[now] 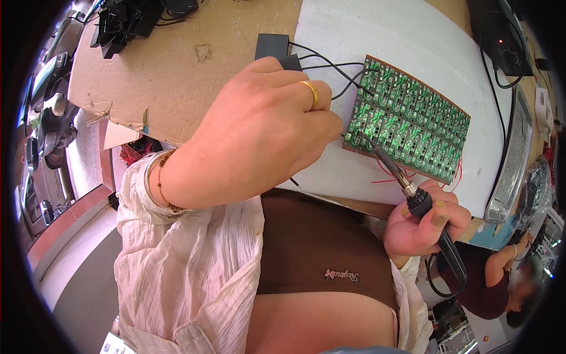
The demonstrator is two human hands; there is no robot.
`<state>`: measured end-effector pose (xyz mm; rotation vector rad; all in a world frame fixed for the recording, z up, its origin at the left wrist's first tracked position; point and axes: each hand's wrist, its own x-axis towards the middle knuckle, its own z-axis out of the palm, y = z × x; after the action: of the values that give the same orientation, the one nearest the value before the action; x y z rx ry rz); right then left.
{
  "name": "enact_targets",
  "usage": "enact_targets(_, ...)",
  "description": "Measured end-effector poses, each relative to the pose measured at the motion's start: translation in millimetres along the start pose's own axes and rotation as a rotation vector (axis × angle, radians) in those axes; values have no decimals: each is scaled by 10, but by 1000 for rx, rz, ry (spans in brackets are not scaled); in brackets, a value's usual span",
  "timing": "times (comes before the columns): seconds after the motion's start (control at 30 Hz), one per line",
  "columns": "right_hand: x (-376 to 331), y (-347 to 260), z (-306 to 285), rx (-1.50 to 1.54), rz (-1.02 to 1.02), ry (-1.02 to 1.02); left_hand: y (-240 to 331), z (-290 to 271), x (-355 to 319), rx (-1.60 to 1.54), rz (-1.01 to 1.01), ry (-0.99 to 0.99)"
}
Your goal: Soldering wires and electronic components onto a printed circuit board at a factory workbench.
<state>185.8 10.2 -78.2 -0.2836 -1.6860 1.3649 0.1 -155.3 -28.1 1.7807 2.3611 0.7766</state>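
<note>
PCB [408,121] rt of LH [274,124], beyond RH [410,233]; iron [420,203] prob. touching

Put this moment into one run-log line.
left hand: curled beside circuit board | right hand: holding soldering iron, tip at board's left end

Your cardboard-covered worktable [236,35] stretches across the top, from ten o'clock round to two. Between nine and ten you have parked motorcycles [54,133] in bright light, with a reddish-brown ledge [68,229] between eight and nine and grey flooring [88,295] at eight. Toward four o'clock, you see a glowing white light strip [548,273].
</note>
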Motion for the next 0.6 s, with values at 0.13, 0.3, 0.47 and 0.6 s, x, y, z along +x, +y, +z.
enact_targets(0.13, 4, 6, 7, -19, -3, 2, 8, -5, 4, 7, -1, -1)
enact_targets(0.3, 15, 2, -7, -7, 12, -11, 26, 0, -5, -40, -23, 30)
enact_targets(0.47, 16, -6, -16, 28, 29, 3, 46, -29, 18, -125, -2, 200)
enact_targets(0.6, 26, -19, -23, 27, 35, -16, -55, -250, -126, -113, 74, 119)
